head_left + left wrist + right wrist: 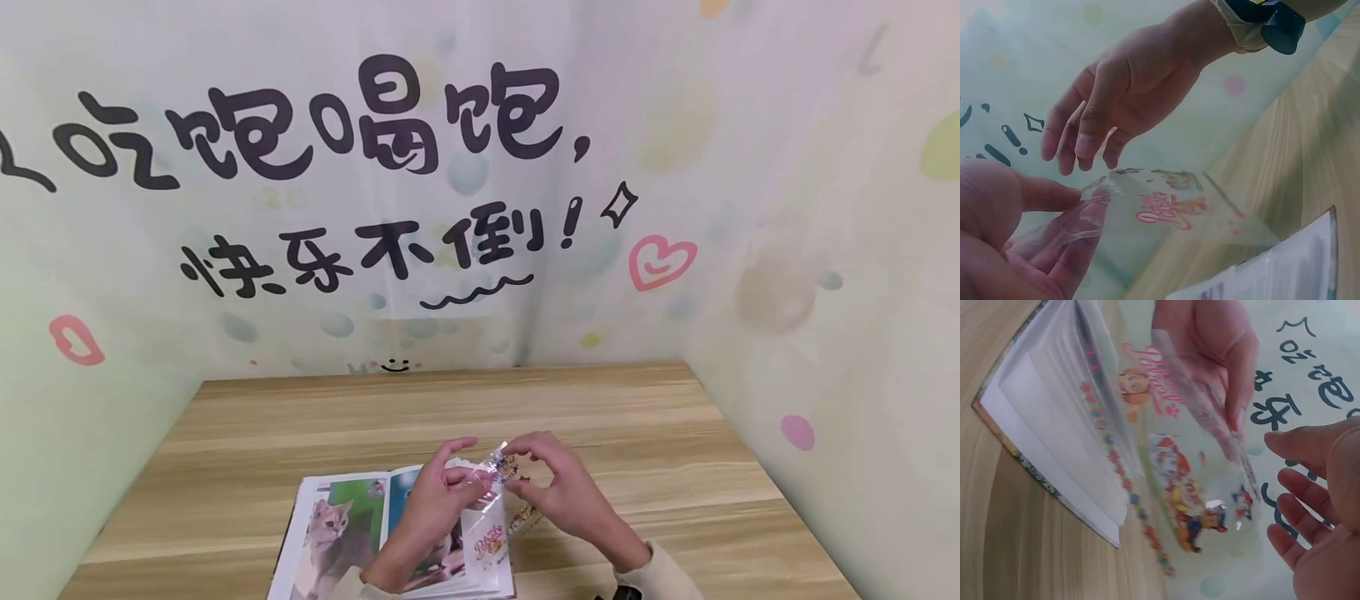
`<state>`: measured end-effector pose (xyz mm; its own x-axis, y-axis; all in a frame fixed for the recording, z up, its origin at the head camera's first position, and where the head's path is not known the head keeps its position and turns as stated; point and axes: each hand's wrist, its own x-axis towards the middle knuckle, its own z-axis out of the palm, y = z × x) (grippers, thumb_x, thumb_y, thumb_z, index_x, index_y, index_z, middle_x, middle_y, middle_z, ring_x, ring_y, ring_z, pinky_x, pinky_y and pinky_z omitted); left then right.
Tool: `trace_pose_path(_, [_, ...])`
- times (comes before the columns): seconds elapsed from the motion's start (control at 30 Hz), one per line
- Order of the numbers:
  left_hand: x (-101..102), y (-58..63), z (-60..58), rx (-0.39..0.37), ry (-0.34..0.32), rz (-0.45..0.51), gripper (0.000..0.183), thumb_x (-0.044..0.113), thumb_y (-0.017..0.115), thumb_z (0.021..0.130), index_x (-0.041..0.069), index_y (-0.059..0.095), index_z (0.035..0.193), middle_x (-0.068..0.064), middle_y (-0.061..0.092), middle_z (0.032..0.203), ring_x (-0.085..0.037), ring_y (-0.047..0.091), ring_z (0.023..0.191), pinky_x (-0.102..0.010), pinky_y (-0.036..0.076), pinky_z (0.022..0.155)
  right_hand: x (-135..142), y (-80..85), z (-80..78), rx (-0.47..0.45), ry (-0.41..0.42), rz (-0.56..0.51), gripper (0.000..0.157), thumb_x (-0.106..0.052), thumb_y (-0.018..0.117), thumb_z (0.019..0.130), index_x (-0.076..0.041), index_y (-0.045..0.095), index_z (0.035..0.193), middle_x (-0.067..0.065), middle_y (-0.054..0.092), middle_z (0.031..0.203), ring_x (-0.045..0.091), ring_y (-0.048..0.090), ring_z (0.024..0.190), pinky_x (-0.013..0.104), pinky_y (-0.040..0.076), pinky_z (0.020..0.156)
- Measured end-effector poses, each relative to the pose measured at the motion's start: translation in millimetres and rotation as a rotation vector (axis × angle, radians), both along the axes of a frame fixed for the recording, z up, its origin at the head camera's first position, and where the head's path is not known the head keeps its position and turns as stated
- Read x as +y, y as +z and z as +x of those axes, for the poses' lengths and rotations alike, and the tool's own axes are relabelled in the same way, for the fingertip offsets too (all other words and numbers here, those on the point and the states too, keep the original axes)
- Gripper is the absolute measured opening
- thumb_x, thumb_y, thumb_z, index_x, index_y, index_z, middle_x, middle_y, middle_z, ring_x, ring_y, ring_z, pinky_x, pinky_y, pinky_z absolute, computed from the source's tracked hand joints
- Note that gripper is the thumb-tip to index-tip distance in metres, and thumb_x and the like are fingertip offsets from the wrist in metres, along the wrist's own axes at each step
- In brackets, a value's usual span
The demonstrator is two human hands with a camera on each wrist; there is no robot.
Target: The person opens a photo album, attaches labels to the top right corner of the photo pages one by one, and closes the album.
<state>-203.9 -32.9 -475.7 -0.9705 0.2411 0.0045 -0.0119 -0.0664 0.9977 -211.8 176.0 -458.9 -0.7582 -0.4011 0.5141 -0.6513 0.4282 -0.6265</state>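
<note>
My left hand [435, 500] pinches a clear sticker sheet [491, 533] between thumb and fingers near its upper edge. The film is printed with pink lettering and cartoon dogs, which show best on the sheet [1194, 506] in the right wrist view. Close by the sheet's upper right edge, my right hand [562, 487] is held with thumb and fingers bent apart. In the left wrist view the fingers of the right hand [1119, 103] hang just above the film, with nothing seen between them. Beneath the sheet lies an open photo album [297, 533].
A cat photo [341, 537] fills the album's left page, with a small sticker [377, 489] near its upper corner. The wooden table [675, 467] runs back to a printed curtain [465, 333] with dark lettering. Curtain walls also stand on both sides.
</note>
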Motion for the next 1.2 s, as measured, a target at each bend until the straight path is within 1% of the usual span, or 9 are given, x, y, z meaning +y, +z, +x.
trace_pose_path(0.13, [1.1,1.3,0.9,-0.001,-0.017,0.029,0.062,0.000,0.069,0.089,0.001,0.040,0.144,-0.020,0.072,0.103,-0.023,0.073,0.082,-0.033,0.060,0.074,-4.3,-0.9,4.3,0.071,0.016,0.014,0.043,-0.002,0.083,0.075,-0.012,0.068,0.114,-0.004,0.069,0.113,0.016,0.061,0.107,0.036,0.052,0.092])
trace_pose_path(0.23, [1.6,2.3,1.6,0.001,-0.026,0.029,0.063,0.002,0.070,0.089,0.002,0.040,0.144,-0.020,0.073,0.101,-0.021,0.073,0.081,-0.032,0.060,0.075,-6.2,-2.6,5.5,0.091,0.022,0.018,0.044,-0.002,0.083,0.074,-0.011,0.068,0.114,-0.003,0.069,0.112,0.017,0.062,0.106,0.036,0.052,0.091])
trace_pose_path(0.37, [1.4,3.4,2.8,0.015,-0.032,0.005,0.064,0.005,0.072,0.089,0.003,0.040,0.144,-0.018,0.074,0.098,-0.022,0.073,0.081,-0.030,0.059,0.074,-7.5,-4.4,7.2,0.089,0.021,0.018,0.043,-0.004,0.083,0.075,-0.011,0.068,0.114,-0.003,0.069,0.111,0.017,0.063,0.105,0.037,0.053,0.091])
trace_pose_path(0.53, [0.6,4.3,4.1,0.016,-0.061,0.052,0.065,0.002,0.071,0.089,0.004,0.039,0.145,-0.021,0.073,0.100,-0.028,0.073,0.087,-0.033,0.060,0.078,-7.3,-4.3,10.2,0.041,0.001,0.020,0.041,-0.010,0.082,0.078,-0.014,0.068,0.116,-0.005,0.070,0.112,0.015,0.065,0.106,0.041,0.052,0.093])
trace_pose_path(0.63, [0.2,4.6,4.7,0.020,-0.083,0.068,0.066,0.002,0.071,0.089,0.004,0.038,0.146,-0.022,0.072,0.100,-0.031,0.073,0.089,-0.034,0.060,0.079,-6.7,-4.0,11.3,0.008,0.004,0.004,0.039,-0.011,0.081,0.080,-0.015,0.067,0.116,-0.006,0.072,0.110,0.015,0.066,0.104,0.040,0.053,0.092])
trace_pose_path(0.83, [-0.3,5.1,4.9,0.033,-0.106,0.098,0.066,-0.001,0.070,0.089,0.003,0.037,0.146,-0.024,0.071,0.104,-0.025,0.073,0.091,-0.034,0.059,0.081,-6.4,-3.4,13.5,-0.063,0.050,-0.059,0.035,-0.012,0.077,0.087,-0.014,0.064,0.119,0.000,0.074,0.104,0.016,0.071,0.096,0.039,0.056,0.087])
trace_pose_path(0.93, [-0.5,5.8,5.2,0.022,-0.096,0.110,0.066,-0.002,0.070,0.089,0.002,0.037,0.146,-0.024,0.071,0.104,-0.022,0.073,0.090,-0.035,0.059,0.082,-7.2,-3.3,14.6,-0.107,0.085,-0.096,0.034,-0.011,0.074,0.089,-0.010,0.061,0.120,0.004,0.074,0.104,0.019,0.072,0.094,0.039,0.056,0.087])
trace_pose_path(1.07, [-0.9,4.9,5.3,0.037,-0.069,0.077,0.065,0.002,0.073,0.088,0.002,0.040,0.144,-0.022,0.072,0.100,-0.021,0.073,0.085,-0.033,0.060,0.078,-8.2,-3.8,15.1,-0.167,0.118,-0.150,0.034,-0.009,0.073,0.089,-0.007,0.060,0.121,0.008,0.075,0.101,0.020,0.073,0.092,0.042,0.058,0.083])
trace_pose_path(1.2, [-1.3,3.3,4.8,0.055,-0.052,0.043,0.063,0.003,0.075,0.087,0.004,0.043,0.141,-0.022,0.073,0.097,-0.020,0.073,0.082,-0.033,0.060,0.075,-8.4,-4.6,14.7,-0.212,0.123,-0.176,0.033,-0.008,0.072,0.090,-0.006,0.060,0.120,0.008,0.075,0.099,0.019,0.073,0.092,0.037,0.058,0.082])
